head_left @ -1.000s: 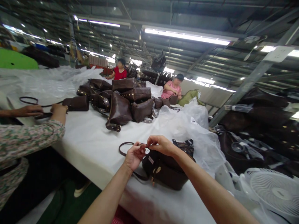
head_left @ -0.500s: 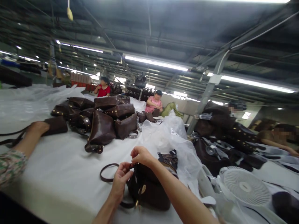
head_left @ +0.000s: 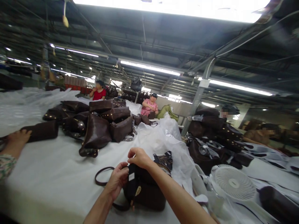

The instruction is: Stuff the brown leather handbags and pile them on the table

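on the white table [head_left: 58, 183], a white label [head_left: 131, 176] comes into view

far left, a co-worker's hand [head_left: 20, 140] rests on a dark pouch [head_left: 44, 130]. the left hand [head_left: 115, 182] pinches a black strip [head_left: 132, 188] narrowly; its label, unseen half a second ago, now faces the camera. the brown handbag [head_left: 150, 194] sits beneath on the table. the right hand [head_left: 140, 158] bunches its fingertips above, any grip unclear; the handling seems unfinished.

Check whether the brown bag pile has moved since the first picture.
No: the brown bag pile keeps its place against the green sack; the whole view shifted, not the pile.
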`<state>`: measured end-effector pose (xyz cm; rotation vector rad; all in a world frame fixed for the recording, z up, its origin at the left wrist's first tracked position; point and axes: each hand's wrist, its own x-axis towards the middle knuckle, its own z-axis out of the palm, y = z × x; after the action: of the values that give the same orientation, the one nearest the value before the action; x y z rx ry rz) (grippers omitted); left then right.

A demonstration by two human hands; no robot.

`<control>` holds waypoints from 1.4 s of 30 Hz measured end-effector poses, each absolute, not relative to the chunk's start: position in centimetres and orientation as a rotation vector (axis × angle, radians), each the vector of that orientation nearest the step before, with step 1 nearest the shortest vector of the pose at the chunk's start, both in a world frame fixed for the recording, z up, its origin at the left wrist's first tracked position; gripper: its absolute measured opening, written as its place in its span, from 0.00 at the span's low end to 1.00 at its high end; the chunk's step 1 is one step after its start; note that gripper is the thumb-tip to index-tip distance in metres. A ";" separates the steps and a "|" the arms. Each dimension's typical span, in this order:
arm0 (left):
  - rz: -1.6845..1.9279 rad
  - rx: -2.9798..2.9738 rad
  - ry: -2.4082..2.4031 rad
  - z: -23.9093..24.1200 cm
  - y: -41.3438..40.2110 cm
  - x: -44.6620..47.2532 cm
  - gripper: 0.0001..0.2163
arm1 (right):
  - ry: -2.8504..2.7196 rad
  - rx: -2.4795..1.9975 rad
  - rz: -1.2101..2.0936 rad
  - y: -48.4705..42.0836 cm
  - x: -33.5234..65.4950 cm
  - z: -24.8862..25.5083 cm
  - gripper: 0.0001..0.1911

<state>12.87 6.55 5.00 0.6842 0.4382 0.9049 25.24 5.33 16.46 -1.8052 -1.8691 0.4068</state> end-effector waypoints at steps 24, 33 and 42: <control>1.006 0.419 0.270 3.8 6.1 12.6 0.24 | -1.868 -1.362 0.546 3.0 24.5 16.3 0.09; 1.077 0.271 0.239 2.9 6.5 12.2 0.21 | -2.645 -1.795 -0.139 4.4 23.8 16.7 0.09; 1.128 0.226 0.227 2.0 6.6 12.4 0.21 | -2.563 -2.069 -0.283 4.4 21.0 16.4 0.12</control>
<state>12.37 6.64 2.01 0.2265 0.2265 1.1281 21.04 4.39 16.39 -2.0690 -2.5631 -0.2834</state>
